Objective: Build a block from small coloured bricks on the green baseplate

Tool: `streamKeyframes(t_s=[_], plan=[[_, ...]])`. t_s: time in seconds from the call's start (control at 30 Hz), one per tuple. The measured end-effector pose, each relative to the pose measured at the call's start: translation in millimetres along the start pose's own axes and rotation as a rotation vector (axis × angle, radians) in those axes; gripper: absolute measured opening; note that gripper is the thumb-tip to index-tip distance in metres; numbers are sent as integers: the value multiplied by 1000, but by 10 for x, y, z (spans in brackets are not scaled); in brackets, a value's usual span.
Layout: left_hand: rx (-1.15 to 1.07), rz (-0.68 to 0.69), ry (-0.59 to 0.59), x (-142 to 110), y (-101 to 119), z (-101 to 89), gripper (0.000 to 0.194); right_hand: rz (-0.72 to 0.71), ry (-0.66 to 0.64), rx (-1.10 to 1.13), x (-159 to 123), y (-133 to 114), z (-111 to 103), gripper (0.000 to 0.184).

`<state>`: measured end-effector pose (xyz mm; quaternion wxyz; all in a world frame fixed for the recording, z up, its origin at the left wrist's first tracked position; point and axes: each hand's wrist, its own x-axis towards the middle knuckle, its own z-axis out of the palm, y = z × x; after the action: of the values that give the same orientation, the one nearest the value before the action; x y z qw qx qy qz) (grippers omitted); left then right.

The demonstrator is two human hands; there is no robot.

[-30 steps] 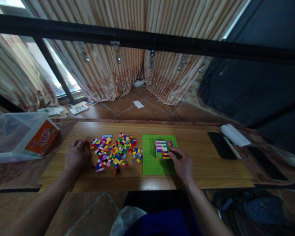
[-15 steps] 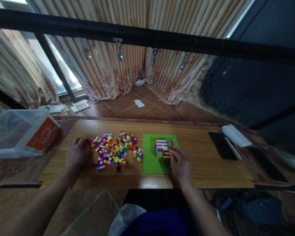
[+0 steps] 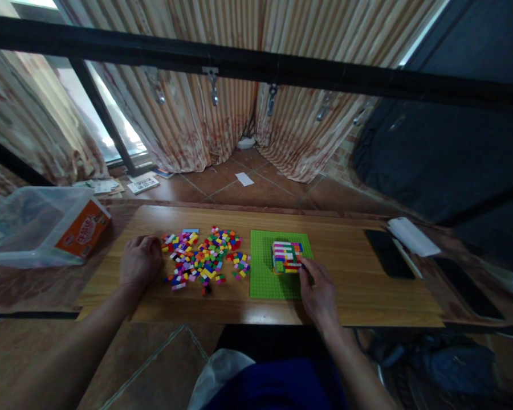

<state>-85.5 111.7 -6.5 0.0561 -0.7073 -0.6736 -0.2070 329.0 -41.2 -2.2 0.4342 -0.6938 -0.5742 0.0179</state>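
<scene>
A block of stacked toy bricks (image 3: 285, 254), with striped rows of many colours on top, stands on a green studded baseplate (image 3: 263, 285). At its right front corner is my right hand (image 3: 320, 287), thumb and index finger pinched close together against the bricks. A small dark spot shows at the fingertips, too small to name. My left hand (image 3: 140, 259) rests on the table with its fingers curled in, just left of a loose pile of small coloured bricks (image 3: 207, 256). Whatever the curled left fingers hold, if anything, is hidden.
The wooden table (image 3: 346, 239) carries a black phone (image 3: 389, 253) at right, beside a white case (image 3: 414, 236). A clear plastic bin (image 3: 34, 222) with an orange label stands at far left. A dark horizontal bar (image 3: 239, 60) with metal clips crosses above.
My right fingertips have drawn slightly back toward the block's right edge, uncovering more of its top. My left hand stays beside the pile. The whole view has shifted slightly.
</scene>
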Motion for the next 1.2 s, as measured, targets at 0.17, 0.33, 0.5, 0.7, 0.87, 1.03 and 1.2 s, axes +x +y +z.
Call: streamKeyframes(t_s=[0.17, 0.33, 0.5, 0.7, 0.87, 1.03, 1.2], plan=[[7, -1, 6, -5, 24, -16, 34, 7, 112, 17, -98, -162, -71, 30], [2, -9, 2, -16, 45, -21, 33, -19, 53, 107, -220, -393, -77, 24], [-7, -36, -13, -29, 71, -23, 31, -117, -171, 222, -440, -639, 90, 24], [-41, -45, -18, -34, 69, -9, 30, -149, -347, 229, -543, -838, 366, 25], [-40, -42, -7, -44, 76, -15, 29, -207, -357, 109, -373, -933, 531, 25], [-38, -39, -1, -47, 79, -23, 29, -222, -356, -87, -236, -1032, 727, 23], [-40, -35, -4, -43, 66, -9, 28, -252, -383, -190, -234, -1064, 848, 22]])
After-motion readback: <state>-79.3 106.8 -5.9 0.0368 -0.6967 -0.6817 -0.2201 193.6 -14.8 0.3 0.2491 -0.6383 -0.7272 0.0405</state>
